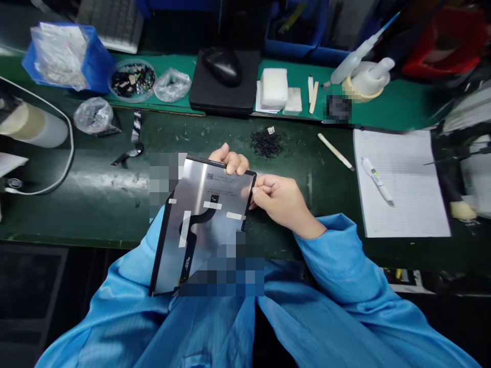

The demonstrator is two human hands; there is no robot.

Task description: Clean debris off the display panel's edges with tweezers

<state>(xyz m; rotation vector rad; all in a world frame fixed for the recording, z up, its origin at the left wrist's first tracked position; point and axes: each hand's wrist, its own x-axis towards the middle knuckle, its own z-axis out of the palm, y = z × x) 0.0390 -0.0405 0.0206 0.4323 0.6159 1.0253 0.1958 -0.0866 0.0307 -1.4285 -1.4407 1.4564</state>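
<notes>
A tablet-sized display panel is tilted in front of my body, its silvery back facing me. On that back are a black flex cable, several strips of whitish tape and a printed code. My left hand grips the panel from behind, its fingertips curled over the top edge; the palm is hidden. At the panel's upper right edge, my right hand is closed in a pinch. Whatever lies between its thumb and fingers is too small to make out. Pixelated blocks cover the panel's lower right.
Black scraps lie in a pile beyond the panel. To the right are a whitish stick and a notebook bearing a pen. A black ribbon part lies left. Along the green shelf stand a mouse and white blocks.
</notes>
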